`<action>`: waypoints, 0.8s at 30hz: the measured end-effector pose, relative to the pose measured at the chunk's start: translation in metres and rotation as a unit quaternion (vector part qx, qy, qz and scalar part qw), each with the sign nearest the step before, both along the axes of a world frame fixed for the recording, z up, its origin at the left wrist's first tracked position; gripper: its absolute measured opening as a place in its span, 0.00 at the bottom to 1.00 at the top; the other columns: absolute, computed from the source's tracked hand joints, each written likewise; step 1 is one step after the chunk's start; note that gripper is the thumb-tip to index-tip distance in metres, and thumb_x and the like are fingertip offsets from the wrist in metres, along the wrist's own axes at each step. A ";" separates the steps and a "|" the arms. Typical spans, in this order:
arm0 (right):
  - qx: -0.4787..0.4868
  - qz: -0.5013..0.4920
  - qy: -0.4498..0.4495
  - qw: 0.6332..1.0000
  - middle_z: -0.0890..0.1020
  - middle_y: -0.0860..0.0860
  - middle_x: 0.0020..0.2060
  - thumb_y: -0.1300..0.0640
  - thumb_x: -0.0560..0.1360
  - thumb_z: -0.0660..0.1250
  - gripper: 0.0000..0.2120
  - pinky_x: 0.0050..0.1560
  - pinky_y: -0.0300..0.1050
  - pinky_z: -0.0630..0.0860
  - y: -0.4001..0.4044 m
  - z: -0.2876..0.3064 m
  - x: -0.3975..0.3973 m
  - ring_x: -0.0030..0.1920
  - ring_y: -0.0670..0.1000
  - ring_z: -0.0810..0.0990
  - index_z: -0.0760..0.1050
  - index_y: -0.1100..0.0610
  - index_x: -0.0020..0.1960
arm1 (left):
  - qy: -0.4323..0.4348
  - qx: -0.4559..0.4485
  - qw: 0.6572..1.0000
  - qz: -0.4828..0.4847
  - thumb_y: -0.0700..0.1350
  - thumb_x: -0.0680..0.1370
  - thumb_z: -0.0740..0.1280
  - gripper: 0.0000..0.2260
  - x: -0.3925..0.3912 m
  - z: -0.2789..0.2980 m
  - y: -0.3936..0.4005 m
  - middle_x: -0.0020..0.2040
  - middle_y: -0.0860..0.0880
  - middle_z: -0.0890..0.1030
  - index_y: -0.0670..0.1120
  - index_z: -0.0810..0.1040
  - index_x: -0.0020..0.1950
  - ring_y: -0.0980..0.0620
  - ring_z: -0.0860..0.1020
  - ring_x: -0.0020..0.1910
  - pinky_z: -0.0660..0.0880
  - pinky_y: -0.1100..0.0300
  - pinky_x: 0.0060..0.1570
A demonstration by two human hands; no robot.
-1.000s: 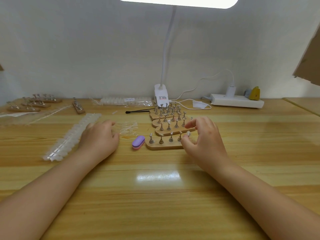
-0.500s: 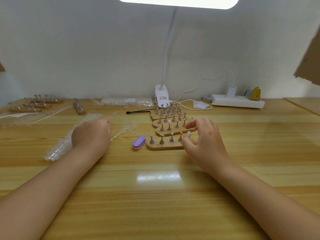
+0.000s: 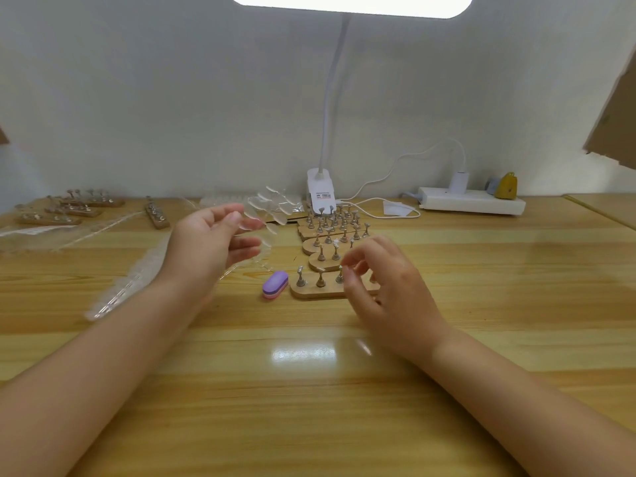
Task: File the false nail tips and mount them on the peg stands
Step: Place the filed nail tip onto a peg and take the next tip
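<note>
Nearest, the right hand hovers with loosely curled, empty fingers above the front wooden peg stand, apparently ready to mount. Farther, left of centre, the left hand pinches a raised clear strip of false nail tips, apparently offering one for picking.

My desk is glossy varnished wood. The peg stands are matt wood with metal pegs. The nail tip strip is clear shiny plastic, and the purple buffer block looks matt.
</note>
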State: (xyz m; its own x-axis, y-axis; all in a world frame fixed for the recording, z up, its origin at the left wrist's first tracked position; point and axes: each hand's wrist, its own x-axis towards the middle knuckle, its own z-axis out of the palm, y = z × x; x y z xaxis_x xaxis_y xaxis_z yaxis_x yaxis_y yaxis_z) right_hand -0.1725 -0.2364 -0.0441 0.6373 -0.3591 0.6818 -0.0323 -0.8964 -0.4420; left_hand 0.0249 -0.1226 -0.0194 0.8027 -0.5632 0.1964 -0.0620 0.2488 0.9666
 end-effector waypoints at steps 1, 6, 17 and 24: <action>-0.003 0.010 0.005 1.000 0.74 0.47 0.43 0.58 0.75 0.62 0.04 0.44 0.33 0.69 0.002 -0.001 0.000 0.43 0.44 0.74 0.75 0.58 0.46 | 0.011 -0.010 1.000 -0.009 0.38 0.83 0.58 0.07 -0.003 0.000 -0.001 0.40 0.48 0.85 0.44 0.75 0.52 0.55 0.81 0.31 0.78 0.64 0.32; 0.026 0.034 0.008 0.999 0.74 0.45 0.44 0.56 0.77 0.62 0.05 0.41 0.36 0.71 0.005 -0.002 0.001 0.41 0.42 0.74 0.75 0.56 0.47 | 0.009 -0.019 0.999 -0.045 0.38 0.82 0.58 0.08 -0.019 0.000 -0.001 0.41 0.47 0.85 0.44 0.76 0.53 0.53 0.81 0.33 0.78 0.63 0.33; 0.020 0.035 0.055 0.998 0.75 0.45 0.45 0.58 0.77 0.65 0.04 0.43 0.38 0.72 0.006 -0.004 0.000 0.42 0.45 0.75 0.75 0.56 0.51 | -0.493 0.425 0.740 0.170 0.46 0.80 0.60 0.12 0.027 -0.027 0.017 0.50 0.45 0.83 0.48 0.81 0.57 0.39 0.78 0.50 0.75 0.51 0.45; 0.015 0.013 0.057 0.998 0.75 0.44 0.44 0.59 0.77 0.66 0.04 0.41 0.40 0.72 0.003 -0.003 -0.001 0.40 0.45 0.75 0.75 0.56 0.51 | -0.506 0.397 0.765 0.034 0.67 0.73 0.61 0.14 -0.003 -0.024 0.006 0.47 0.61 0.76 0.61 0.75 0.52 0.56 0.73 0.50 0.70 0.57 0.46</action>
